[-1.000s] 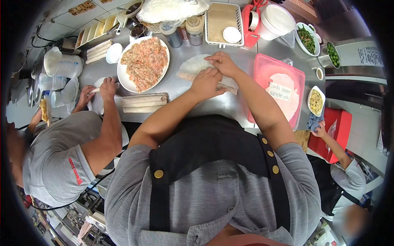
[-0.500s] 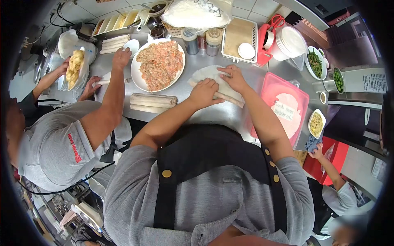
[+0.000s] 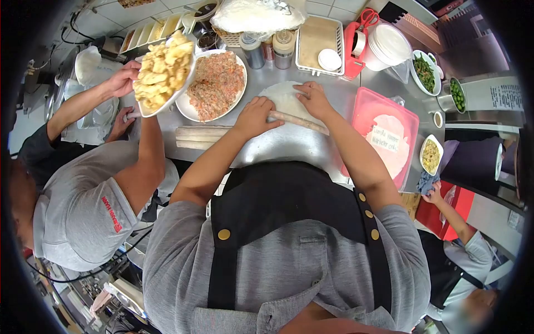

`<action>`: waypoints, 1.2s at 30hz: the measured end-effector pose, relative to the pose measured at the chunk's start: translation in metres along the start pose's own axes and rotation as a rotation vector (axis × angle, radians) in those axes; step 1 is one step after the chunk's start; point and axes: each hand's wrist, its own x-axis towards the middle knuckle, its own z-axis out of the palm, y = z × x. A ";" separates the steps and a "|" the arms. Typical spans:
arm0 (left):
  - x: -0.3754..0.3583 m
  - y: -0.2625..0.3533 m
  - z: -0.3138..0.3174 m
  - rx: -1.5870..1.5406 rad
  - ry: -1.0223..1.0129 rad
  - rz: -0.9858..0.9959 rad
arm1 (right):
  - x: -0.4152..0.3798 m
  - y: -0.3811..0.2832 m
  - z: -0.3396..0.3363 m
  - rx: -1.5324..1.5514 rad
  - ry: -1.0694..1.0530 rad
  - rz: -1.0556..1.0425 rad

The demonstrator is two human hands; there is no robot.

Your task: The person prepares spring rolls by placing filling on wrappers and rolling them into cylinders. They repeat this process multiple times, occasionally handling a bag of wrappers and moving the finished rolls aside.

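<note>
A round, pale spring roll wrapper (image 3: 282, 96) lies on the steel counter, its near part rolled into a long thin roll (image 3: 303, 122). At the wrapper's left side, my left hand (image 3: 255, 118) has its fingers curled over the edge and its thumb by the roll's left end. My right hand (image 3: 315, 102) grips the right edge with bent fingers, above the roll. Finished rolls (image 3: 194, 136) lie to the left, partly behind my left forearm. Beyond them stands a white plate (image 3: 181, 110) of minced pink filling (image 3: 214, 86).
A co-worker's hand (image 3: 123, 80) holds a dish of golden fried pieces (image 3: 162, 69) at the left. Behind are sauce bottles (image 3: 283, 50) and a white basket (image 3: 318, 44). A pink-lidded box (image 3: 409, 131) stands right. At far right, another person's hand (image 3: 434, 193) holds a blue cloth (image 3: 427, 181).
My left hand has moved left, and more of the roll shows. The co-worker's dish of fried pieces has swung right, over the edge of the filling plate.
</note>
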 end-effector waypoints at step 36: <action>0.014 0.000 0.048 -0.057 -0.057 0.232 | -0.096 -0.016 0.035 -0.179 0.128 -0.201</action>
